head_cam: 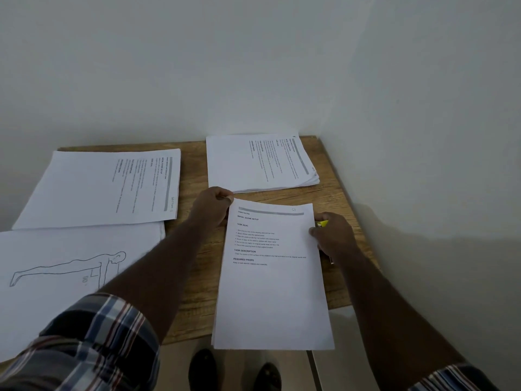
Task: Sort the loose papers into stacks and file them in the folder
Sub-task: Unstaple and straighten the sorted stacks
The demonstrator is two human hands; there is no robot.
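A thin stack of printed papers (273, 283) lies in front of me, its near end hanging past the table's front edge. My left hand (210, 207) pinches its far left corner. My right hand (334, 235) grips its right edge, thumb on top, and also holds a yellow marker (323, 223). A thicker stack of printed sheets (259, 162) sits at the far right corner. Another stack (104, 187) lies at the far left, turned sideways. A large sheet with a drawn figure (62, 272) lies at the near left. No folder is visible.
The small wooden table (194, 170) stands in a corner, with white walls behind and to the right. My shoes (203, 368) show on the tiled floor below the table's front edge. Bare wood shows between the stacks.
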